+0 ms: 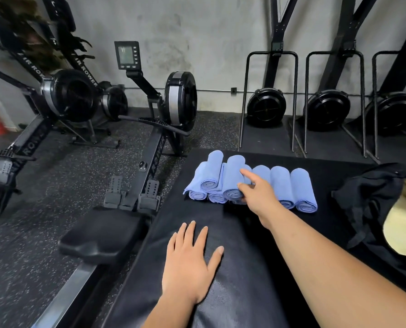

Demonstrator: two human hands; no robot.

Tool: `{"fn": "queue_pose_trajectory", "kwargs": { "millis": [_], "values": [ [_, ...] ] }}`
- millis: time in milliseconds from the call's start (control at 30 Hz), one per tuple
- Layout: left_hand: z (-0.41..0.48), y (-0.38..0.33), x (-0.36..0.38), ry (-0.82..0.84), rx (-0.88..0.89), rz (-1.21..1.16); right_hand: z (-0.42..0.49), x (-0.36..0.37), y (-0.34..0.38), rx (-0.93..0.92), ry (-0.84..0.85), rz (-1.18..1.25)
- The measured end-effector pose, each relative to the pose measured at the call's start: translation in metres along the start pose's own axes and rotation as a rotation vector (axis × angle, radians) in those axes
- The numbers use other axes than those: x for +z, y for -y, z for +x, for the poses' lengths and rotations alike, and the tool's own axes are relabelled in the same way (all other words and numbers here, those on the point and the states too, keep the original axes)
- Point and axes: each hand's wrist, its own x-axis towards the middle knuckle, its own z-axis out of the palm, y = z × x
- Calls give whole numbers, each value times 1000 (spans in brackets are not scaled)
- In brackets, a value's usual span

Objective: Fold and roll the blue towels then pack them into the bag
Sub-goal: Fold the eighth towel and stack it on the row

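Observation:
Several rolled blue towels (302,190) lie side by side on a black padded bench (244,268). At the left of the row, two rolls (231,178) are stacked on top of the others. My right hand (258,192) reaches over the row, its index finger straight and its thumb touching the end of the stacked roll. The remaining fingers are hidden behind the hand. My left hand (192,256) lies flat on the bench, fingers spread, holding nothing. A black bag (372,204) with a pale yellow lining sits open at the bench's right side.
A rowing machine (150,129) with its black seat (102,233) stands close along the bench's left edge. More rowers stand at the far left, and other fan machines (265,107) line the grey wall. The floor is speckled black rubber.

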Motion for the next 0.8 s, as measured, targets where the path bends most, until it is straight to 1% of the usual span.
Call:
{"fn": "queue_pose_trajectory", "kwargs": {
  "millis": [167, 300, 433, 567, 700, 800],
  "values": [
    [3, 2, 3, -29, 11, -2, 21, 6, 6, -36, -53, -106],
    [7, 2, 1, -31, 19, -34, 34, 10, 7, -71, -92, -294],
    [9, 2, 1, -48, 24, -44, 48, 20, -2, -80, -131, -405],
    [10, 2, 2, -48, 29, -56, 45, 27, -14, -176, -179, -541],
    [9, 3, 4, -52, 27, -46, 39, 26, -22, -209, -220, -709],
    [7, 4, 5, -64, 25, -39, 30, 27, -24, -231, -173, -785]
  ]
}}
